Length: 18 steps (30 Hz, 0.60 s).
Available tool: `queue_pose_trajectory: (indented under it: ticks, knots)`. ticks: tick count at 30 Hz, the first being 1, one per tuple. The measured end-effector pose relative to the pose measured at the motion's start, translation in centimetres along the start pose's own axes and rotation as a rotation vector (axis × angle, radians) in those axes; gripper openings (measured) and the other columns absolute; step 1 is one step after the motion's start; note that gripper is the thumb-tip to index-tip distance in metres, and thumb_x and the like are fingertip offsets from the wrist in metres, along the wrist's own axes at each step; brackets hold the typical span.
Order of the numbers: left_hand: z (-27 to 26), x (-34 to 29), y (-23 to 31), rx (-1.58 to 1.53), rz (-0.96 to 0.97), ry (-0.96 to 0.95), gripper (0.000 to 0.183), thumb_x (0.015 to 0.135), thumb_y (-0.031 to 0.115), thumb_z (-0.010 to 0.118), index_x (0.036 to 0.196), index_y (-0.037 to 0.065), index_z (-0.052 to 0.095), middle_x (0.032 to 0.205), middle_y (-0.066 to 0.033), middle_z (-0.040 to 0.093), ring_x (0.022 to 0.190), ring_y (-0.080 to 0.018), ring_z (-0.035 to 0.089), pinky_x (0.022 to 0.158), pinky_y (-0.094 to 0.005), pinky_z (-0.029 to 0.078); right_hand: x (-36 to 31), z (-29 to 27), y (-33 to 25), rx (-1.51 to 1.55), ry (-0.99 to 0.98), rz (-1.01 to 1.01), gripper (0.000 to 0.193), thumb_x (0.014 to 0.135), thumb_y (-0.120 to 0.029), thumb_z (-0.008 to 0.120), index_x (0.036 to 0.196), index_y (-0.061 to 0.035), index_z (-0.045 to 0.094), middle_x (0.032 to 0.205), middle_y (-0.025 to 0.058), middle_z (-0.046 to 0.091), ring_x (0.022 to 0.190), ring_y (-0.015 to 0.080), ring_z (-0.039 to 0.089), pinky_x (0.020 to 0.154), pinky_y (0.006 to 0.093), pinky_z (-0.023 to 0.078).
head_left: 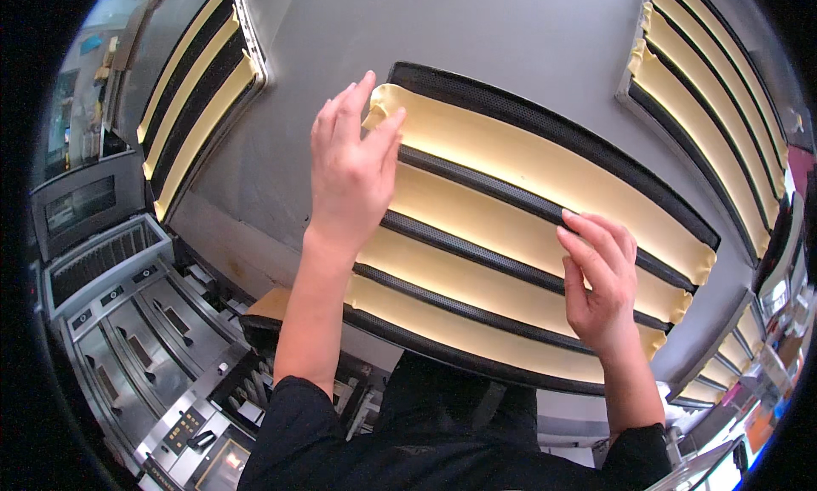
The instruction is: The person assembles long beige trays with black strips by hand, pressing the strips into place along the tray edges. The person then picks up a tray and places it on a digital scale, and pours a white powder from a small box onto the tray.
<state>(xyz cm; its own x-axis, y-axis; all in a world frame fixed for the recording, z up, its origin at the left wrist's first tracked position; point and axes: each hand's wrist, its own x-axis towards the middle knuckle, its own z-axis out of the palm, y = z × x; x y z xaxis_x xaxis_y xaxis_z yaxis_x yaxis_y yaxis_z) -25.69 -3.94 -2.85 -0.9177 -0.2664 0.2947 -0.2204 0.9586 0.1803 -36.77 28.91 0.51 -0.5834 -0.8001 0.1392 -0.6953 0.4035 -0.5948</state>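
1. In the head view, you stood over a black tray with long grooves, set on a grey table.
2. Four long strips of pale dough lay in the grooves, side by side.
3. Your left hand was at the left end of the top strip. Its fingers were spread flat and open, and the thumb and fingertips pressed the dough end. It gripped nothing.
4. Your right hand rested farther along, on the dark ridge between the top two strips. Its fingers were straight and close together, touching lightly, not holding anything.
5. It looked like you were in the step of laying the top strip neatly into its groove.
6. The next move seemed to call for soft, even pushes along the strip, so the dough would not stretch or tear.
7. Two more trays with dough sat off to the sides.
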Motion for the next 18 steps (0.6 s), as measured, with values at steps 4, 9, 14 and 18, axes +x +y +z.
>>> queue_pose_trajectory:
  ticks: [4, 9, 14, 18]
  knots:
    - [0.7, 3.0, -0.8, 0.070, 0.059, 0.046, 0.019, 0.095, 0.010, 0.079, 0.114, 0.010, 0.079, 0.148, -0.0104, 0.063, 0.137, -0.0336, 0.057, 0.117, -0.0473, 0.046, 0.4, -0.4, -0.1, -0.007, 0.026, -0.017, 0.033, 0.086, 0.004, 0.075, 0.118, -0.0039, 0.076, 0.131, 0.0121, 0.075, 0.120, 0.0356, 0.068, 0.102, 0.0475, 0.050]
    - [1.4, 4.6, -1.4, 0.134, 0.146, 0.020, 0.012, 0.093, 0.010, 0.080, 0.104, 0.009, 0.076, 0.144, -0.0079, 0.063, 0.135, -0.0316, 0.057, 0.116, -0.0460, 0.047, -0.7, -0.5, 0.4, 0.003, 0.038, 0.012, 0.031, 0.085, 0.005, 0.075, 0.115, -0.0039, 0.076, 0.131, 0.0122, 0.075, 0.119, 0.0354, 0.068, 0.102, 0.0473, 0.050]
    - [1.0, 5.5, -1.5, 0.163, 0.201, -0.035, 0.010, 0.094, 0.011, 0.080, 0.099, 0.008, 0.072, 0.145, -0.0081, 0.062, 0.135, -0.0320, 0.057, 0.117, -0.0471, 0.046, -1.5, -0.4, 0.9, 0.017, 0.047, 0.055, 0.030, 0.086, 0.005, 0.074, 0.114, -0.0037, 0.076, 0.131, 0.0128, 0.075, 0.119, 0.0360, 0.068, 0.103, 0.0474, 0.050]
    - [1.0, 6.2, -1.8, 0.174, 0.238, -0.055, 0.011, 0.092, 0.010, 0.080, 0.096, 0.007, 0.070, 0.144, -0.0085, 0.062, 0.135, -0.0320, 0.057, 0.118, -0.0474, 0.046, -1.5, -0.6, 0.9, 0.029, 0.050, 0.070, 0.028, 0.086, 0.005, 0.074, 0.114, -0.0033, 0.076, 0.130, 0.0130, 0.075, 0.120, 0.0363, 0.068, 0.104, 0.0477, 0.050]
